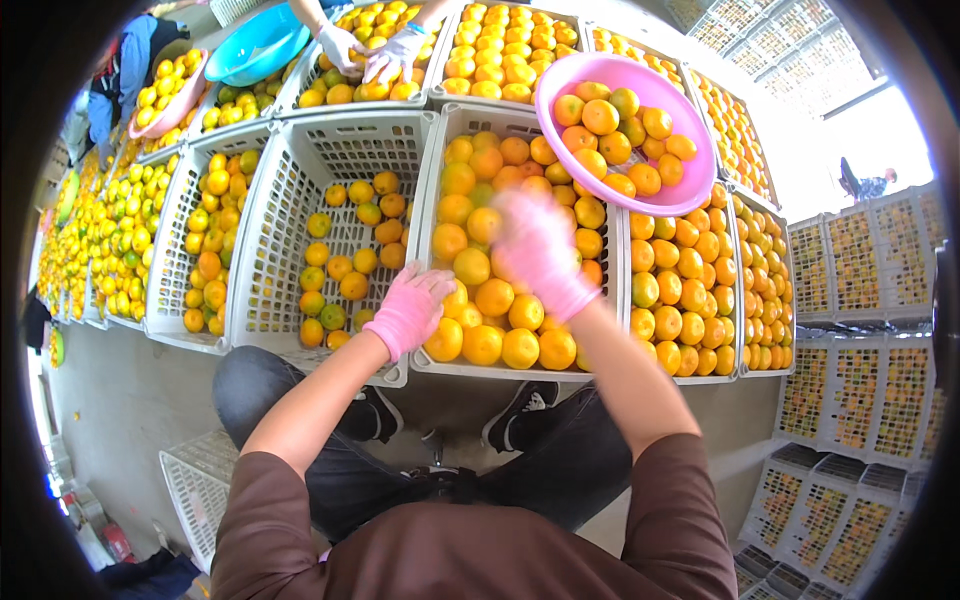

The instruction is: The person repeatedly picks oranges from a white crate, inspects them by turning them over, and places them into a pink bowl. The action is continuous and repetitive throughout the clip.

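My left hand, in a pink glove, rests at the near left rim of a white plastic crate full of orange and greenish-yellow citrus fruit, its fingertips touching or close to a fruit. Above the middle of this crate my right hand, also pink-gloved, is blurred by motion; whether it holds a fruit cannot be told. To the left stands a crate with fruit loosely scattered over its bottom. A pink plastic basin, partly filled with citrus, lies over the back right corner of the full crate.
Crates of fruit adjoin on the right, and others extend left and behind. A co-worker's gloved hands touch fruit in a far crate, beside a blue basin. Stacked crates line the right side. Another crate stands behind on the left.
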Demonstrator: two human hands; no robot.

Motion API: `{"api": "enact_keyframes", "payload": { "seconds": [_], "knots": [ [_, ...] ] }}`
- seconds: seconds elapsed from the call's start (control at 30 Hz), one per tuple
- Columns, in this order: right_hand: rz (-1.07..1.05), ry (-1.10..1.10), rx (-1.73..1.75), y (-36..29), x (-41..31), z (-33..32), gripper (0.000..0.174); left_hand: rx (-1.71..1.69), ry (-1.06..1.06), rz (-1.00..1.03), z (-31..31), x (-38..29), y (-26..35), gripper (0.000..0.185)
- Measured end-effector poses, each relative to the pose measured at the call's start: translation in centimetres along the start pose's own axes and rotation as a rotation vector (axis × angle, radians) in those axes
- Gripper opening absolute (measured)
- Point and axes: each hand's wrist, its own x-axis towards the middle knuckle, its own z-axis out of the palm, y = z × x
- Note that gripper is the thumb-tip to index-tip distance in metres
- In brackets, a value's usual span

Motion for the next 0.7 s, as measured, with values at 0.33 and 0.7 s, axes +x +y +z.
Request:
{"api": "enact_keyframes", "payload": {
  "seconds": [0.33,0.7],
  "knots": [
    [0.532,-0.266,-0.642,22.2,16.0,-1.9,0.064,0.038,0.008,0.021,-0.1,-0.1,1.0,0.057],
    [0.496,-0.323,0.237,3.4,-2.8,-4.1,0.068,0.091,-0.086,0.006,-0.5,0.6,1.5,0.062]
  ]
}}
